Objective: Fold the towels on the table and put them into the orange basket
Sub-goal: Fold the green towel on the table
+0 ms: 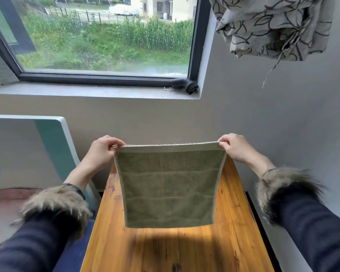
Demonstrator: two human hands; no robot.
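Note:
An olive-green towel [169, 191] hangs in the air above the wooden table [185, 250], stretched flat between both hands. My left hand [103, 150] pinches its top left corner. My right hand [235, 147] pinches its top right corner. The towel's lower edge hangs free above the tabletop and casts a shadow on it. No orange basket is in view.
A grey wall and a window sill [90, 92] stand behind the table, with a small black object [185, 86] on the sill. A patterned curtain [271, 26] hangs at the upper right. A white and teal headboard [53, 142] stands to the left.

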